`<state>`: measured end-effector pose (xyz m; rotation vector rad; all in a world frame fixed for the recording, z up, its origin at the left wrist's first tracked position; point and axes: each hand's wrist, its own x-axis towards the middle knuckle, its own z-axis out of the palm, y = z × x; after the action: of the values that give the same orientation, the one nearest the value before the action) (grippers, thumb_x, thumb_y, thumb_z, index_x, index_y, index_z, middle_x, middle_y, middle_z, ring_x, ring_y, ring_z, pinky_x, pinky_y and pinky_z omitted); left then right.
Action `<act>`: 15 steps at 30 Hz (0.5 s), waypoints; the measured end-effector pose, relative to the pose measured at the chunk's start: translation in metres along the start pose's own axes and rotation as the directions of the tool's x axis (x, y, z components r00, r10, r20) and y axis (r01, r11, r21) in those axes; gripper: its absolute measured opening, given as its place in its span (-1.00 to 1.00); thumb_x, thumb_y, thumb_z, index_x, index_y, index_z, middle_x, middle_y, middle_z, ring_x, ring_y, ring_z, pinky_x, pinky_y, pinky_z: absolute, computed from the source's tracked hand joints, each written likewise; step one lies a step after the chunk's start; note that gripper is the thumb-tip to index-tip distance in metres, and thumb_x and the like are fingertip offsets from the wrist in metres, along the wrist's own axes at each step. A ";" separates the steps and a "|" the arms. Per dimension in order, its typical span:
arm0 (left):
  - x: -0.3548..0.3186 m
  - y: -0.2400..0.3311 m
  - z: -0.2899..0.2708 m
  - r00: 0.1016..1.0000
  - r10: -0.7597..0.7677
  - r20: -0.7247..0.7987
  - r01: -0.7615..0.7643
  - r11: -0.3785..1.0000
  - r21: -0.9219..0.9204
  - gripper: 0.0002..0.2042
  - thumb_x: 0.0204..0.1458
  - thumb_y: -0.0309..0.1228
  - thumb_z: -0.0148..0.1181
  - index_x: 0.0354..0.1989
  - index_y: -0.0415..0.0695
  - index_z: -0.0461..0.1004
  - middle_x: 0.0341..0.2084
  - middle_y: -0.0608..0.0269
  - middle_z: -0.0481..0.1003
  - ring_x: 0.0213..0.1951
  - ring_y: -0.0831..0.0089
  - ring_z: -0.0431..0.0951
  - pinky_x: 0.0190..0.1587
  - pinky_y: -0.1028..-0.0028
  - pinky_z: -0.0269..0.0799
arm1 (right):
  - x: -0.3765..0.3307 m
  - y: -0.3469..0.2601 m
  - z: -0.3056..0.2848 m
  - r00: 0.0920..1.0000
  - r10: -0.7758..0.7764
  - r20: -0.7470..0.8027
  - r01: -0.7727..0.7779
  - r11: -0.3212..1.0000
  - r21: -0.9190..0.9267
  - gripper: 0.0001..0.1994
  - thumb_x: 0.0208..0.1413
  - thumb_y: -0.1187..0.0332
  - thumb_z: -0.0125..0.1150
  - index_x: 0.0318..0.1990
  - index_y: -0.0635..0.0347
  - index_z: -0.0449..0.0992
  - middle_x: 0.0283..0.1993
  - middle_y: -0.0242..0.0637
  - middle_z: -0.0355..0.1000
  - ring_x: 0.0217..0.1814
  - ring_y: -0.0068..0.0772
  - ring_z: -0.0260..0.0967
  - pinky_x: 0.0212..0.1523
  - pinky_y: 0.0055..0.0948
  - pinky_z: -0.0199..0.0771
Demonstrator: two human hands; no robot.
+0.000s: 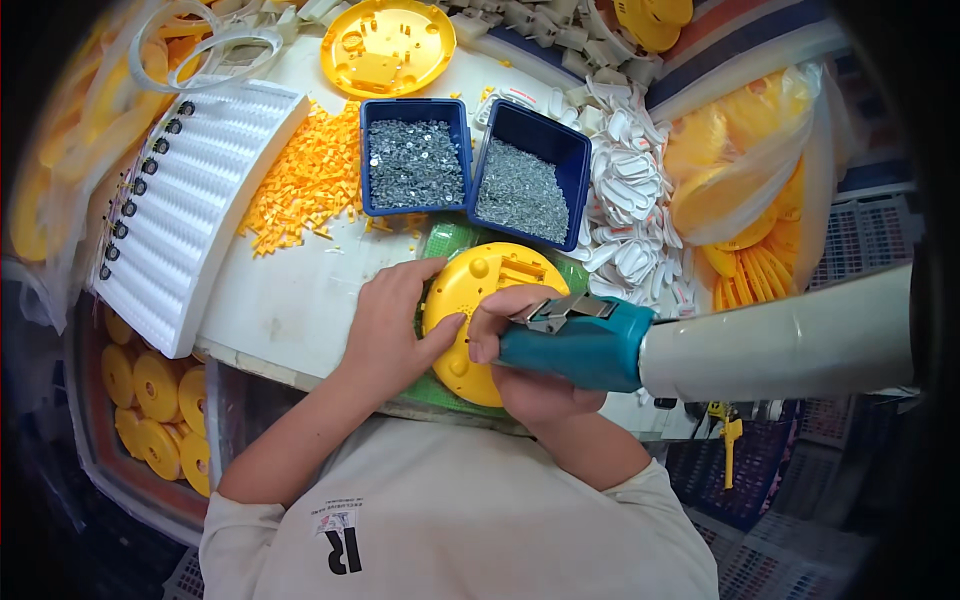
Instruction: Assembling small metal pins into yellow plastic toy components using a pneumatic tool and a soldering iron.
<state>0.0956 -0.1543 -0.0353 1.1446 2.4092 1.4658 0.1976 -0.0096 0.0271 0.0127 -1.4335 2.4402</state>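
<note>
Right hand (530, 375) grips teal power screwdriver (580, 345) over yellow disc (470, 300); left hand (385, 325) presses disc; screw bins (415, 155) behind.

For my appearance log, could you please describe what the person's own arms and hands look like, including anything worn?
Both hands, left hand and right hand, are bare: no gloves, rings or watch visible. The forearms are uncovered; short pale grey fabric T-shirt sleeves end near the elbows.
</note>
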 end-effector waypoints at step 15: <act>-0.002 0.005 -0.002 1.000 -0.006 -0.008 0.006 1.000 -0.026 -0.46 0.05 -0.35 0.42 0.22 -0.17 0.44 0.08 0.03 0.54 0.14 0.03 0.52 0.25 0.14 0.37 | -0.002 -0.038 0.013 0.983 -0.145 0.115 0.157 0.982 -0.108 -0.08 0.20 -0.51 -0.11 0.28 0.23 0.45 -0.38 -0.21 0.51 -0.35 -0.29 0.40 -0.15 -0.28 0.33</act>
<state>0.0986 -0.1559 -0.0310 1.1280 2.3895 1.4975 0.2081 -0.0045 0.0653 0.2208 -1.5577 2.2606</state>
